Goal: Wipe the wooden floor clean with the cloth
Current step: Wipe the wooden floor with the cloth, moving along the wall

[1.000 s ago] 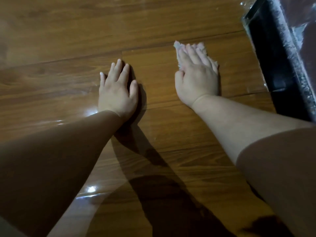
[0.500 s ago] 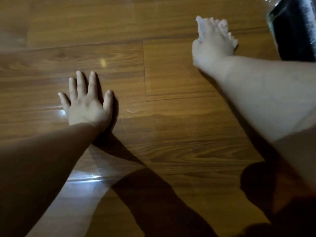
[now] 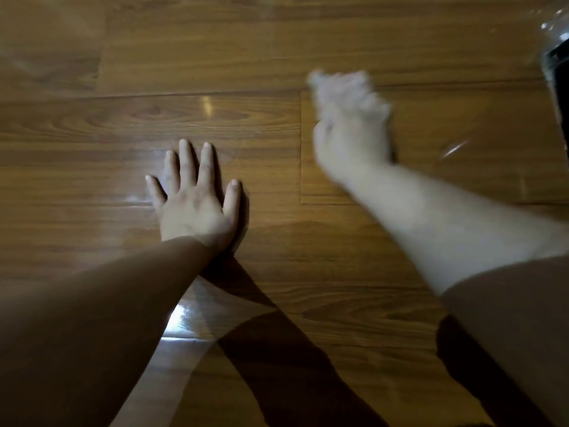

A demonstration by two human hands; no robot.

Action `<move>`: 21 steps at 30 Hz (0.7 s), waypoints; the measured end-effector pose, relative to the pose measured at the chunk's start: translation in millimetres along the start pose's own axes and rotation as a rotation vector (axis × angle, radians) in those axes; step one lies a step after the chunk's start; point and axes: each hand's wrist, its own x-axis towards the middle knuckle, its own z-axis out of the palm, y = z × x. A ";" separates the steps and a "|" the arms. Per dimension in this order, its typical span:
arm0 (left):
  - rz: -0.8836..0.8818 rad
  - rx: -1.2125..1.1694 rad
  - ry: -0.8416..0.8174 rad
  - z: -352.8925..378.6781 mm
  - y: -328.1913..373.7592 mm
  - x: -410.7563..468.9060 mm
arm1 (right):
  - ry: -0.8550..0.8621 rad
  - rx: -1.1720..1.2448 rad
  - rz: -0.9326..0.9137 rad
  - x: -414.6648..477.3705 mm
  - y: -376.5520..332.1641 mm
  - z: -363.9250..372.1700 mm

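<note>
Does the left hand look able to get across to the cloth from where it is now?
Probably yes. The left hand lies flat on the wooden floor, with only bare boards between it and the cloth, though the blurred right hand covers most of it.

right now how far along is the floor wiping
Done: hard to judge. The floor near the left hand shines with glare, but no dirt line shows. In hand: the right hand, motion-blurred, is on the cloth farther out, while the left hand lies flat as a brace. Left: nothing shows which boards remain unwiped.
</note>
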 end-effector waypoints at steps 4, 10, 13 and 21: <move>0.014 0.002 -0.005 -1.5 1.3 0.8 | -0.254 0.173 -0.437 -60.0 -34.3 12.4; 0.028 -0.022 -0.014 -1.2 2.0 4.0 | -0.130 0.126 -0.242 -53.3 -39.8 18.8; 0.029 -0.080 -0.045 -7.3 -1.9 -2.6 | -0.156 0.063 -0.247 -57.1 -40.3 16.5; -0.184 -0.068 0.004 -24.1 -82.6 -21.1 | -0.119 0.046 -0.262 -54.0 -45.6 18.7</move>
